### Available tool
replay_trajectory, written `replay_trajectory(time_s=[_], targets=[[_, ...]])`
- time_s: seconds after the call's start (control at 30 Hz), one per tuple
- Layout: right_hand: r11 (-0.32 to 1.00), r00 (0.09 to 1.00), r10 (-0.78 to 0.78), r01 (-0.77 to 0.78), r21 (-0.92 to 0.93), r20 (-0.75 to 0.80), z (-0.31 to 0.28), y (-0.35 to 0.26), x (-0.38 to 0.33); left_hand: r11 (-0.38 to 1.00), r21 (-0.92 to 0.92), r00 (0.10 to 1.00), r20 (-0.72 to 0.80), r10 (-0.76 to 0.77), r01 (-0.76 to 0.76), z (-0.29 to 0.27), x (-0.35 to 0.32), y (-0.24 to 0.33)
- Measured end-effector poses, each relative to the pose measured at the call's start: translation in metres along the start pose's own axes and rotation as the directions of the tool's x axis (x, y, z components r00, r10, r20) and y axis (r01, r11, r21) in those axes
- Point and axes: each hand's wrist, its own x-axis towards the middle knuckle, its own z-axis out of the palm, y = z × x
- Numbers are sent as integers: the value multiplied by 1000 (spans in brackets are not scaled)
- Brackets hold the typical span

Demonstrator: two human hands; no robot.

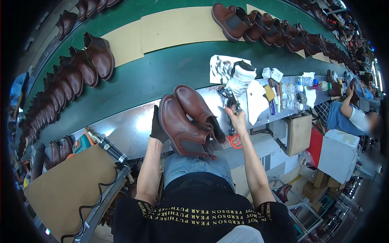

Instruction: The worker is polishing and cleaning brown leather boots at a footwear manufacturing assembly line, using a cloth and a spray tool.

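Two reddish-brown Chelsea boots with dark elastic side panels lie close together in front of me. The left boot (172, 119) overlaps the other boot (192, 103) at the bench edge, above my lap. My left hand (158, 127), in a black glove, grips the left boot from its outer side; that boot hides part of the fingers. Bare and to the right, my right hand (236, 116) is closed around a small dark tool (231, 103) over the bench. Its exact kind is unclear. Orange-red loop handles (234, 141) hang below, near my right wrist.
A metal ledge (133, 137) borders the green conveyor belt (170, 67), where rows of boots (103, 60) stand. Right of my hand are a white roll (242, 77), cloths, bottles (289, 97) and pens. Cardboard (73, 190) lies lower left. Another person (350, 115) sits far right.
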Motion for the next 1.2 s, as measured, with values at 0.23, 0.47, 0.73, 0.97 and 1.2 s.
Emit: replay_trajectory(time_s=[0.23,0.47,0.73,0.97,1.2], targets=[[952,880,-304,272,-138,-366,-77,3,2,999,-40,979,-201,-43,35,11,-31,2],[723,828,-474,173,-668,-299,-108,38,65,895,445,832,-502,235,16,69,-47,13],[678,860,-482,245,-693,-168,-124,28,70,659,746,884,-367,290,94,120,-76,19],[909,945,-292,228,-349,-145,-138,10,58,545,833,956,-230,180,98,103,-99,23],[765,978,-195,108,-635,-69,-157,12,51,649,761,982,-141,127,25,96,-103,27]])
